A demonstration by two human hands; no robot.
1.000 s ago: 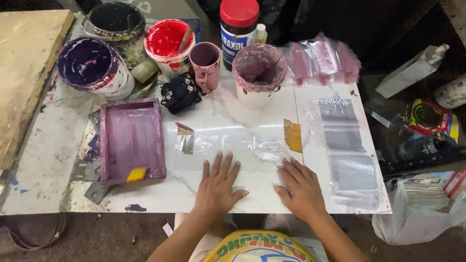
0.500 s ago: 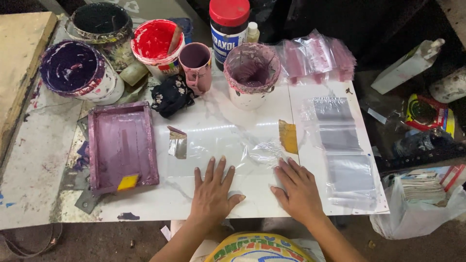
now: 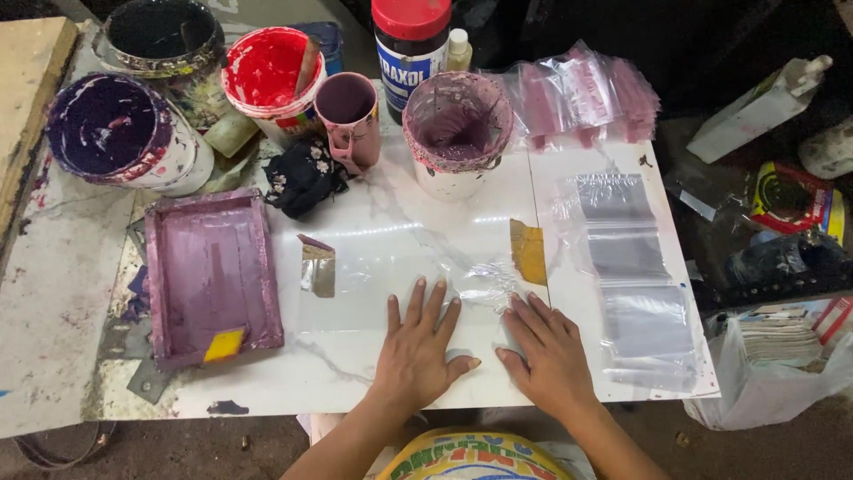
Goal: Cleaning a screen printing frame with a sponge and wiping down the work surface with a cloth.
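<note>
Two bare hands lie flat on the white marble-patterned tabletop [image 3: 373, 222], near its front edge. We see the left hand [image 3: 418, 351] with fingers spread apart and palm down, the right hand [image 3: 551, 356] just beside it, also open and flat, grasping nothing. Both press on a clear, thin plastic sheet [image 3: 400, 280] that lies across the middle of the table; our reading is that the palms pin it so the slippery film lies flat. The film is glossy and crinkled near the fingertips, catching light in wrinkles

A strip of tan tape [image 3: 529, 252] holds the film at its right side, and a smaller taped piece [image 3: 317, 267] sits at its left, so the sheet looks fixed at both ends

Left of the hands, apart from them, rests a rectangular printing frame coated in mauve ink [image 3: 211, 271], matt and smeared, with a small yellow tab [image 3: 224, 345] at its lower edge. Right of the hands a column of clear plastic zip bags [image 3: 635, 276] lies overlapped, shiny and limp

Along the back edge stand the paint pots, grouped within reach: a round tub of dark purple ink [image 3: 115, 133], a black-lined bucket [image 3: 164, 40], a red-stained tub [image 3: 271, 76] with a stick in it, a small mauve cup [image 3: 348, 111] and a white tub crusted with mauve ink [image 3: 456, 129]. A dark floral rag [image 3: 304, 173] lies crumpled between cup and frame. A heap of pink-tinted plastic bags [image 3: 582, 98] sits at the back right
</note>
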